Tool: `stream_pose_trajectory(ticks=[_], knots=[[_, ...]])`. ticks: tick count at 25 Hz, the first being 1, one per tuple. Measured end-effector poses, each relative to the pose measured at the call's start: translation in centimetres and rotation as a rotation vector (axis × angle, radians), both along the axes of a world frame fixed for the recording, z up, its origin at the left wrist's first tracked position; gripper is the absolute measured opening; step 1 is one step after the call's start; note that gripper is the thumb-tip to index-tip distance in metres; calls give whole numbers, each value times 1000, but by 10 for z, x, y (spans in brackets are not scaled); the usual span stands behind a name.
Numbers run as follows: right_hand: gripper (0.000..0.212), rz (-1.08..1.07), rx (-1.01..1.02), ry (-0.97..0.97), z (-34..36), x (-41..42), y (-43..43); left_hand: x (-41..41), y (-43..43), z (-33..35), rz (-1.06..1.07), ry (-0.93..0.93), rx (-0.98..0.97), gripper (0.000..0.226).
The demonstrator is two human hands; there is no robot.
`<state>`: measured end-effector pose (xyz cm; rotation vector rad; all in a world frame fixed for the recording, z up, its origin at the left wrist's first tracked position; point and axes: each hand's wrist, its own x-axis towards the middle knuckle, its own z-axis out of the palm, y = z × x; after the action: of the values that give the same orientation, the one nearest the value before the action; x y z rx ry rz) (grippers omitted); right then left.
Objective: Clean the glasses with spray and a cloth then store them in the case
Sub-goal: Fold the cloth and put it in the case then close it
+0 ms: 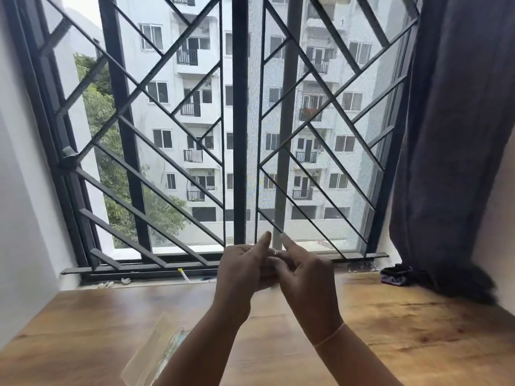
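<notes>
Black diagonal-barred grille (123, 107), brown wood-grain table (390, 330)

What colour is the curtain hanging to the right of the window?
The curtain is dark bluish grey, seen best in the head view.

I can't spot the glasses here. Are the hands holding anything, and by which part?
Cannot be told: the left hand and right hand meet, curled toward each other, but blur hides whether anything is held.

Barred window (239, 121), dark curtain (457, 135), wooden table (404, 330).
</notes>
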<state>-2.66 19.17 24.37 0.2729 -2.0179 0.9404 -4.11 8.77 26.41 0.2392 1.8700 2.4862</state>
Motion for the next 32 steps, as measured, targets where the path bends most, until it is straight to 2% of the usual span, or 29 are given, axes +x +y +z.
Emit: stream_pose_trajectory(ticks=[4, 7, 10, 11, 12, 14, 17, 19, 20, 22, 26, 32], knots=[[36, -12, -39, -97, 2, 1, 7, 5, -2, 2, -60, -16, -19, 44], [34, 13, -193, -176, 7, -1, 15, 6, -5, 1, -82, 17, -64, 39], [30, 127, -426, -274, 15, -6, 25, -7, -9, -10, 74, 83, -80, 24], [29, 166, -497, -296, 17, -8, 28, -12, -9, -15, 139, 87, -59, 25], [28, 212, -562, -316, 19, -9, 29, -18, -9, -22, 176, 62, -49, 33], [26, 308, -665, -357, 23, -11, 31, -25, -8, -30, 103, -74, -13, 57], [23, 461, -800, -445, 27, -13, 37, -27, -7, -37, -220, -315, 85, 89], [21, 563, -882, -503, 30, -15, 42, -29, -8, -41, -383, -373, 159, 98], [22, 601, -908, -521, 31, -16, 44, -31, -9, -42, -413, -377, 216, 89], [25, 639, -934, -534, 32, -21, 49, -34, -9, -40, -406, -354, 303, 56], [24, 619, -944, -573, 33, -29, 57, -37, -10, -19, -322, -237, 227, 14], [6, 596, -1022, -701, 32, -35, 55, -46, -13, -2, -235, -255, 142, 15]])
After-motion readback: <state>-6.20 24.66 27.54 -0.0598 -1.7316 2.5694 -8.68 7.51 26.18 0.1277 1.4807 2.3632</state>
